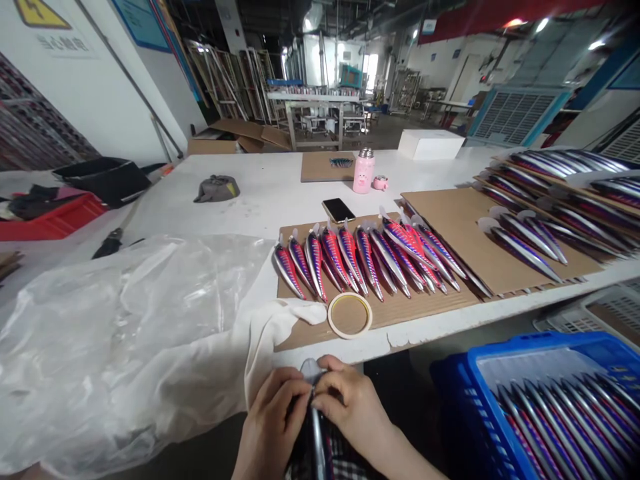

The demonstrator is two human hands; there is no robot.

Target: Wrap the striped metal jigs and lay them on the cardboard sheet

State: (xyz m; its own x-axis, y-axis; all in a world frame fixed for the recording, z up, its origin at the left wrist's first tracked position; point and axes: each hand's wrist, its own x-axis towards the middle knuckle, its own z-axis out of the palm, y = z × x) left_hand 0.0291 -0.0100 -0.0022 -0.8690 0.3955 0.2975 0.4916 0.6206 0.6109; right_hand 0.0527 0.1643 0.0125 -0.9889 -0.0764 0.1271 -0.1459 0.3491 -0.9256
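Below the table's front edge, my left hand (pixel 275 417) and my right hand (pixel 357 403) meet with fingertips pinched around the upper end of a fishing lure (pixel 319 443). The lure points down toward my lap, showing a silvery body. Its clear, rounded lip (pixel 310 369) sticks up between the fingers; the exact spot being pinched is hidden. Just beyond my hands, a roll of tape (pixel 330 317) lies on cardboard. Behind it, several red, purple and silver lures (pixel 333 257) with clear lips rest in an overlapping row. A white cloth (pixel 270 327) hangs over the edge near my left hand.
At right stands a blue crate (pixel 453 387) holding several lures. Stacked cardboard layers (pixel 445 207) carry more lures. Clear plastic sheeting (pixel 125 320) covers the table's left. Farther back are a phone (pixel 339 210), a pink bottle (pixel 364 172), a grey cloth item (pixel 217 189) and a white box (pixel 431 144).
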